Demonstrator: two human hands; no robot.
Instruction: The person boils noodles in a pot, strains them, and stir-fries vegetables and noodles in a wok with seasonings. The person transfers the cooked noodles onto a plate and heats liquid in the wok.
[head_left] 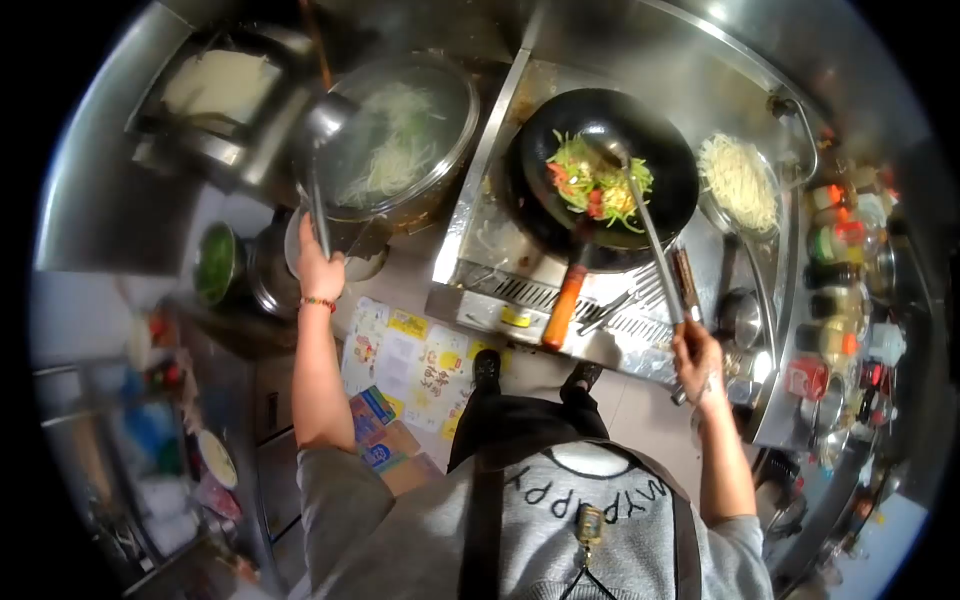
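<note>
Pale, bright light, apparently from above, glints off the steel surface (715, 95) and leaves a small white highlight inside the black wok (665, 150). A milky veil dulls the contents of the large pot (450, 170), while the dark trousers (520, 425) lose most of their detail. The wide-angle lens bows straight edges into curves, and black swallows the frame's corners. Condiment bottles (850, 270) at right and shelving (150, 480) at lower left smear softly; the lettering (540, 494) on the sweatshirt (640, 550) reads comparatively sharp.
</note>
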